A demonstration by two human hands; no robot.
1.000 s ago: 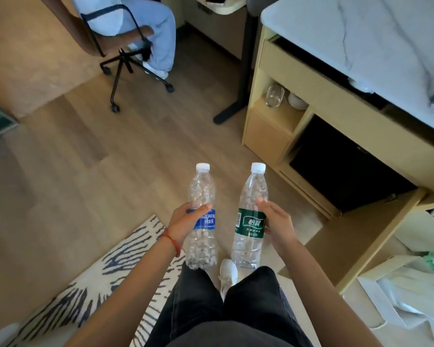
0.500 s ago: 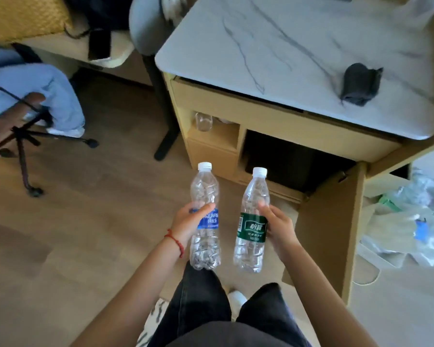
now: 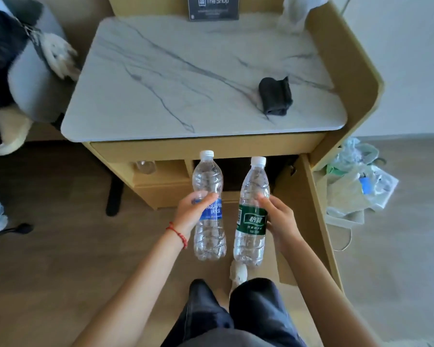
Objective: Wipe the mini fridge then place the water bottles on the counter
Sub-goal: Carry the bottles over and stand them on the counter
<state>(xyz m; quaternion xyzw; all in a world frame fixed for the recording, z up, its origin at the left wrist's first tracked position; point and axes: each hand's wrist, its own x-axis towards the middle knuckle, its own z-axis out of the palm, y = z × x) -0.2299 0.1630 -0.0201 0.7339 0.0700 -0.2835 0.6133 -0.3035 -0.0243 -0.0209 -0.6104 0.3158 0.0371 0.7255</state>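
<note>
My left hand [image 3: 189,212] grips a clear water bottle with a blue label [image 3: 208,234], held upright. A second clear bottle with a green label [image 3: 251,221] stands upright in my right hand [image 3: 278,221]. Both bottles hang in the air in front of the cabinet, below the edge of the white marble counter [image 3: 186,78]. A dark rolled cloth [image 3: 276,96] lies on the counter's right side. The black mini fridge [image 3: 232,171] sits in the dark opening under the counter, mostly hidden behind the bottles. Its wooden cabinet door [image 3: 301,221] stands open at the right.
A dark sign [image 3: 213,7] stands at the counter's back edge, with white plastic wrap [image 3: 296,13] at the back right. A glass [image 3: 145,167] sits in the left shelf cubby. Plastic bags [image 3: 356,181] lie on the floor at right. A grey chair [image 3: 33,78] stands at left.
The view has swung toward the cabinet, which now faces me squarely. Both bottles stay upright in my hands and are nearer the counter's front edge.
</note>
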